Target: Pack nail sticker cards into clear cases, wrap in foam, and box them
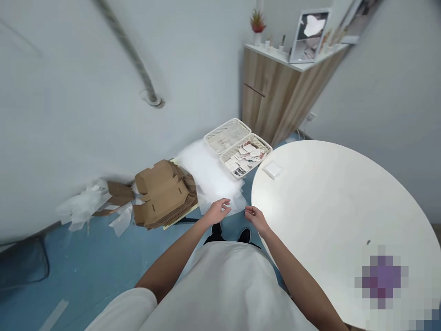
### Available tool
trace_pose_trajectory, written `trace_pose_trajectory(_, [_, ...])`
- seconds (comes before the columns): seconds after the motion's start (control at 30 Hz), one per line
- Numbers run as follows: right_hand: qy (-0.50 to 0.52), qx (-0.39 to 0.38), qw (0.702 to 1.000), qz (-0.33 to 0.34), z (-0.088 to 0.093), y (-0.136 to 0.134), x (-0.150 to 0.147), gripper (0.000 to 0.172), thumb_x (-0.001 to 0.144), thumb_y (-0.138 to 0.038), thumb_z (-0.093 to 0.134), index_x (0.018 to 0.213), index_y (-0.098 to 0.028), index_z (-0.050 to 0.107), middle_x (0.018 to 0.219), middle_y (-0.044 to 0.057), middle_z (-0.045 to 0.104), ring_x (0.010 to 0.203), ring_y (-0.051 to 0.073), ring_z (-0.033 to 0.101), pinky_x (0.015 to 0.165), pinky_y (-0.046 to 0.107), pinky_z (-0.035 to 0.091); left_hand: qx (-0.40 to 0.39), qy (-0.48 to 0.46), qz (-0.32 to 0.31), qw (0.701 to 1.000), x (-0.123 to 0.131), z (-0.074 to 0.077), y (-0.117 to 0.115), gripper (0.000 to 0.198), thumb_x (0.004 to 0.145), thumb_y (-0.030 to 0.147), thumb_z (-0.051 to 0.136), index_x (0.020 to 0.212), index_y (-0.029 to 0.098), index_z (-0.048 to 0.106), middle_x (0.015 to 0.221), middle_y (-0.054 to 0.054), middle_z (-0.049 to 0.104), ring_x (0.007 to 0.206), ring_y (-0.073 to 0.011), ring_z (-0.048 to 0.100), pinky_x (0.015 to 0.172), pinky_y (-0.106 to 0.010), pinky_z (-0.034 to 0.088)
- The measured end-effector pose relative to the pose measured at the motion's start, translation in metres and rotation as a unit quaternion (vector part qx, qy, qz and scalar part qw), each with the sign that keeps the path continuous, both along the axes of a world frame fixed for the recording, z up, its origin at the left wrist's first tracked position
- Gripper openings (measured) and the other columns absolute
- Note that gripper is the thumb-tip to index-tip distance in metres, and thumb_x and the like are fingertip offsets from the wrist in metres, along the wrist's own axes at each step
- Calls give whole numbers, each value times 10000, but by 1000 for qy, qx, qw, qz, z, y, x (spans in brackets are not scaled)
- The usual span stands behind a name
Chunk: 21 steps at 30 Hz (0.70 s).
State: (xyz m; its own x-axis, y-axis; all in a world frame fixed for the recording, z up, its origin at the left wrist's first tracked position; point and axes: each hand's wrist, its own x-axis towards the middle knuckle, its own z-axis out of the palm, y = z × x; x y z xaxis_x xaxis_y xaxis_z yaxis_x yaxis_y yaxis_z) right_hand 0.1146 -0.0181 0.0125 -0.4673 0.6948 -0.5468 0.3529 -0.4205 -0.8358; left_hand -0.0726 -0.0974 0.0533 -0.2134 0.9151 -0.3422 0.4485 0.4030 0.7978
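My left hand point(216, 212) is over the near edge of a stack of white translucent sheets point(206, 165), its thumb and fingers apart with nothing between them. Close by, at the left rim of the round white table point(330, 207), hovers my right hand point(255, 218). Its fingers are loosely bent, and I see nothing in them. Beyond the sheets, a white basket point(225, 161) holds several small cards or packets point(246, 156). A small white square pad point(272, 170) lies on the table near its left rim.
Flattened brown cardboard boxes point(161, 193) are piled left of the sheets. Crumpled plastic wrap point(84, 202) lies farther left by the wall. A wooden cabinet point(272, 87) with a picture frame point(309, 37) stands in the corner. A blurred purple patch point(382, 276) covers the table's lower right.
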Motion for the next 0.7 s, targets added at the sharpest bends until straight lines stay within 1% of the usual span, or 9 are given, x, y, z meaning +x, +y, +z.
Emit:
trace_pose_trajectory(0.1, [-18,28,995,96,-1,-3,-29,424,626,-268,611,1036,-177,549,1041,76,568,843,149,560,715,274,450,40,55,53,996,-31,7,-22,381,768,357,480,1104,178,501,1073,-81,586,905,-175,576,741,-296,470])
trace_pose_trajectory(0.2, [-39,76,974,210,5,-8,-70,461,620,-247,630,1068,-187,541,1077,78,551,850,156,554,692,276,453,74,124,96,985,-67,10,-50,366,767,342,476,1090,174,510,1062,-83,585,939,-190,558,794,-316,449])
trace_pose_trajectory(0.27, [-62,147,950,270,13,-13,-104,476,638,-242,621,1101,-188,524,1059,75,552,863,167,545,709,286,447,70,173,118,975,-94,10,-72,363,770,341,466,1082,163,517,1055,-96,583,960,-207,548,830,-329,426])
trace_pose_trajectory(0.33, [-94,235,917,308,23,-20,-140,494,657,-232,609,1137,-186,502,1015,68,554,866,172,538,752,297,431,33,226,135,964,-120,8,-94,383,766,360,465,1076,143,524,1058,-121,576,990,-240,530,852,-352,401])
trace_pose_trajectory(0.43, [-139,348,860,345,36,-33,-191,543,662,-190,604,1185,-195,460,988,60,537,903,180,524,818,295,396,-59,277,154,947,-155,2,-124,434,773,434,432,1052,119,539,1047,-160,572,1009,-292,506,841,-389,377])
trace_pose_trajectory(0.53, [-172,429,812,357,44,-46,-230,556,678,-154,575,1211,-200,423,1066,84,496,993,204,487,842,284,376,-117,295,170,933,-179,-7,-149,483,792,490,361,1042,119,543,1051,-171,563,1020,-309,485,806,-383,381])
trace_pose_trajectory(0.63, [-217,468,781,351,46,-55,-255,488,713,-146,529,1188,-176,425,1094,122,479,1027,245,468,813,315,386,-132,286,172,933,-195,-16,-171,505,801,493,329,1060,110,532,1050,-168,558,1016,-298,485,801,-363,381])
trace_pose_trajectory(0.7, [-246,464,774,354,45,-57,-266,414,727,-138,512,1136,-152,451,1072,148,494,997,265,490,776,339,395,-127,260,173,941,-202,-22,-183,510,810,479,312,1074,97,523,1034,-165,562,997,-278,502,812,-347,380])
